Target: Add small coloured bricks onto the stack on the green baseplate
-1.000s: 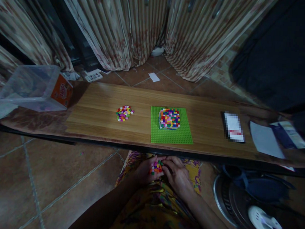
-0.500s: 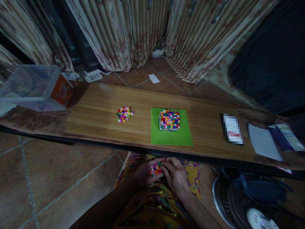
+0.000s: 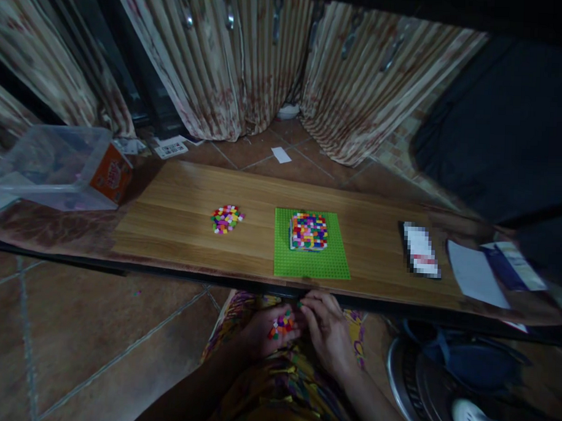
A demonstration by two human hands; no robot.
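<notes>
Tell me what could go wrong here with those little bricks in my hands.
1. The left hand cups a loose heap of bricks over the lap, below the table edge; a tilt could likely spill them onto the tiled floor.
2. The right hand picks at the heap; its fingers could knock neighbours out.
3. The light is dim, so colours may be misread.

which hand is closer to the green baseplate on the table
Right. The right hand sits just under the table edge below the green baseplate, fingertips nearly beneath it. The left hand, cupping small colored bricks, is lower and further left.
</notes>
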